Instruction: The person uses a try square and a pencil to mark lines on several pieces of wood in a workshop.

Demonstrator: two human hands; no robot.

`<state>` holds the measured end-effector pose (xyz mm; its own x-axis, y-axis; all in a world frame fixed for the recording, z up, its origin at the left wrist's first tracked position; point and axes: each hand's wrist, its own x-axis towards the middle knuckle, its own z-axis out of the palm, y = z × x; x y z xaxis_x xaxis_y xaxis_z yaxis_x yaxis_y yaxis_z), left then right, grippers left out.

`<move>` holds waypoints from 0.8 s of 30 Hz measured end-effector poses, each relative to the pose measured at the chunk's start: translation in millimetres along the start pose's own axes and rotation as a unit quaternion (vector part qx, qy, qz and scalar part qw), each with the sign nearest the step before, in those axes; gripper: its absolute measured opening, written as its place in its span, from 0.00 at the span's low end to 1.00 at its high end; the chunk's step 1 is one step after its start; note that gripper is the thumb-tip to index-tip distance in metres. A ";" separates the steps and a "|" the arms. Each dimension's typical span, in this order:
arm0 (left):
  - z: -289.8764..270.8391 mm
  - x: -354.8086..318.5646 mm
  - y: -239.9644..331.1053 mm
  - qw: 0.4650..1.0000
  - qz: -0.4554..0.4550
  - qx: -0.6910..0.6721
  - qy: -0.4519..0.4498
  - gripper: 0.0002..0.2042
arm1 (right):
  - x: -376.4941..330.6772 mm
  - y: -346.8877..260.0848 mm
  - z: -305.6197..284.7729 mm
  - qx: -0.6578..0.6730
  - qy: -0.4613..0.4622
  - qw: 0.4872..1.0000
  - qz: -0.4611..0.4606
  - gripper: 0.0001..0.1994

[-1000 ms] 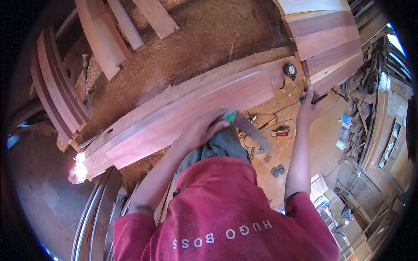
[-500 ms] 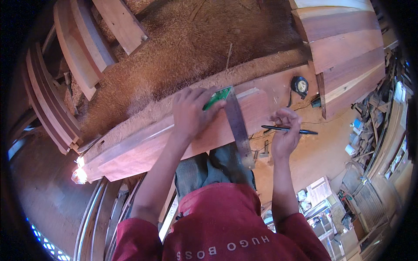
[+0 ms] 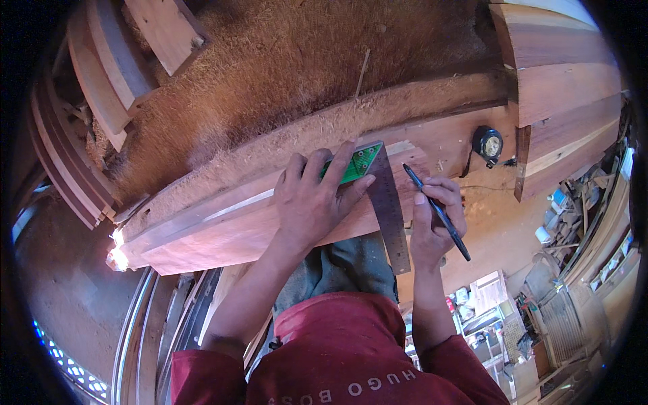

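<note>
My left hand (image 3: 312,196) is closed on the green handle of a try square (image 3: 389,209), pressing it along the far edge of a reddish wooden board (image 3: 223,241). The square's dark metal blade lies across the board near its right end and sticks out past the near edge. My right hand (image 3: 435,219) grips a dark pen (image 3: 442,217), its tip pointing up and left, close to the blade's right side. Whether the tip touches the wood I cannot tell.
A black tape measure (image 3: 487,144) lies on the bench plank right of the board. Beyond it are joined wooden planks (image 3: 567,94). Shavings (image 3: 270,88) cover the ground on the far side. Curved boards (image 3: 94,61) lean at the far left.
The try square and my left hand have shifted slightly right along the board. My right hand has turned the pen from nearly level to steep, its tip now nearer the blade.
</note>
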<state>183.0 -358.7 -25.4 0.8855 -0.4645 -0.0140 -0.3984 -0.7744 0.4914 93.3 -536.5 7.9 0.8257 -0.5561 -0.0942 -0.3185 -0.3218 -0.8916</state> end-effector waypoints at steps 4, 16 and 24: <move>3.0 0.2 -0.8 1.000 0.005 0.002 0.009 0.29 | -2.8 5.4 1.0 -0.018 0.014 1.000 -0.021 0.07; -3.1 3.0 0.7 1.000 0.002 -0.015 -0.025 0.29 | -7.4 7.9 1.4 -0.026 0.017 0.999 -0.020 0.07; -3.9 4.9 1.3 1.000 0.007 -0.017 -0.024 0.29 | -3.5 8.6 0.1 -0.036 0.000 0.998 -0.057 0.08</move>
<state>187.7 -360.3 -21.4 0.8675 -0.4951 -0.0487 -0.4010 -0.7538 0.5206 87.7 -537.2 0.5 0.8583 -0.5132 0.0060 -0.2551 -0.4367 -0.8627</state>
